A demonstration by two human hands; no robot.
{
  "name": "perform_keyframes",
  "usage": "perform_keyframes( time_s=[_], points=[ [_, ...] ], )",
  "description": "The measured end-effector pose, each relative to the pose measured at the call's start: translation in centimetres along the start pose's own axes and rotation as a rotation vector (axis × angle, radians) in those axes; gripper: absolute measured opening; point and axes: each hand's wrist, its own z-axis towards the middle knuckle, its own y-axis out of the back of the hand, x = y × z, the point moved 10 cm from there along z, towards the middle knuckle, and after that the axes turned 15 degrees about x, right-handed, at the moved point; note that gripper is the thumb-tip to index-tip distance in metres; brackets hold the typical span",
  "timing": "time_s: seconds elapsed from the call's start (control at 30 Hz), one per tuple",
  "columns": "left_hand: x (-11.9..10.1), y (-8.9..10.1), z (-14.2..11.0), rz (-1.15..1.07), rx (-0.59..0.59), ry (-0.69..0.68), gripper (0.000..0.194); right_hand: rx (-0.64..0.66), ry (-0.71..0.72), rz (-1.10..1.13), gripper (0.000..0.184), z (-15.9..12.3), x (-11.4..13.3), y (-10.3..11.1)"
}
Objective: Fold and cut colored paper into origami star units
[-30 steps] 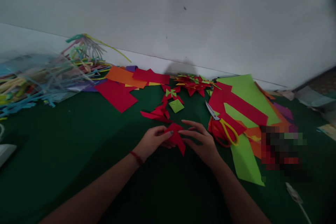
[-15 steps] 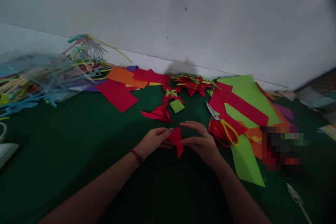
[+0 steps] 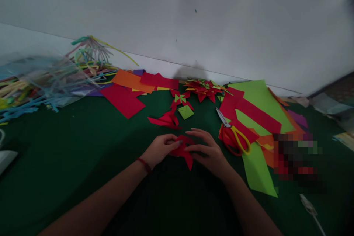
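My left hand (image 3: 158,150) pinches a piece of folded red paper (image 3: 181,148), its thumb lying across the top. At the paper's right side is my right hand (image 3: 206,151); its fingers curve around the edge with a gap between them, the lower fingertips touching the paper. One pointed red flap sticks out toward me. Just beyond the hands lie a folded red paper piece (image 3: 166,120) and a small folded green square (image 3: 186,111). A red star shape with a green bow-like centre (image 3: 180,98) rests behind them.
Yellow-handled scissors (image 3: 235,132) lie over red and green sheets (image 3: 256,92) at the right. Red and green folded pieces (image 3: 203,88) are piled near the wall. Pipe cleaners (image 3: 91,53) and a clear bag (image 3: 49,77) are at the left; a white cable (image 3: 309,206) lies lower right.
The red paper in my hands has been turned and lowered slightly, and its upper part looks more opened out. My right fingers have shifted a little to the left over it.
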Motion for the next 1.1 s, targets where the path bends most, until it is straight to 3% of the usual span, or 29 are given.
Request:
perform_keyframes(
  time_s=[0.1, 0.33, 0.6, 0.87, 1.1],
  points=[
    [-0.1, -0.3, 0.0, -0.055, -0.014, -0.022, 0.020, -0.055, -0.027, 0.032, 0.017, -0.1, -0.2, 0.2],
    [-0.6, -0.8, -0.3, -0.186, -0.073, -0.196, 0.018, -0.263, -0.287, 0.266, 0.003, -0.9, -2.7, 0.7],
    [-0.5, -1.3, -0.6, -0.203, -0.089, -0.143, 0.020, -0.265, -0.417, 0.572, 0.010, -1.1, -4.2, -1.1],
    [-1.2, -1.7, -0.5, -0.034, -0.011, -0.172, 0.029, -0.337, -0.432, 0.551, 0.012, -1.6, -4.6, -0.6],
    [-0.9, -1.9, -0.5, -0.089, 0.005, -0.190, 0.023, -0.362, -0.534, 0.611, 0.017, -2.1, -5.4, -1.6]
  ],
)
